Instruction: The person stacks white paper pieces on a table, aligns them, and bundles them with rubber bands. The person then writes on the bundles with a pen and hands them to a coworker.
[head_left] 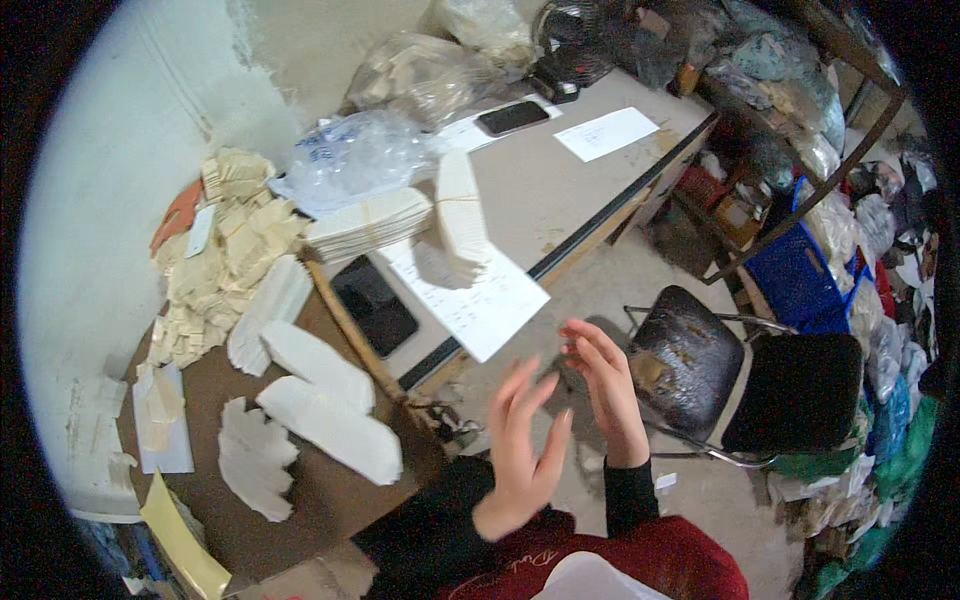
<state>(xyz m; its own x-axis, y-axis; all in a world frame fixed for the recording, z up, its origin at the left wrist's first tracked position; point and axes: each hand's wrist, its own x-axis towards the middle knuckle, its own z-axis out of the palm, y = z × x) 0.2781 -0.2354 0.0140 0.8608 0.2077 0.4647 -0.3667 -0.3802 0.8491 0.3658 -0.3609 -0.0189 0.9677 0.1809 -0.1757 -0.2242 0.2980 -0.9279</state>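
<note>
My left hand (525,450) is raised in front of my body, fingers spread and slightly blurred, holding nothing. Close beside it, my right hand (605,395) is also up and empty, its fingers loosely curved. The two hands are apart. Left of them, on a brown table, lie long white rounded stacks of thin pieces, the nearest stack (330,430) partly over another (318,365). A ragged-edged grey-white stack (257,460) lies beside these. On the grey table ahead, a banded cream stack (370,222) and an upright-looking banded white stack (460,210) rest near a written sheet (490,310).
A black phone (373,305) lies on the grey table; another phone (513,118) is farther back. Cream pieces (230,250) are heaped against the wall. Clear plastic bags (360,160) stand behind the stacks. Right of me are a worn black chair (690,340), a blue crate (800,275) and piled bags.
</note>
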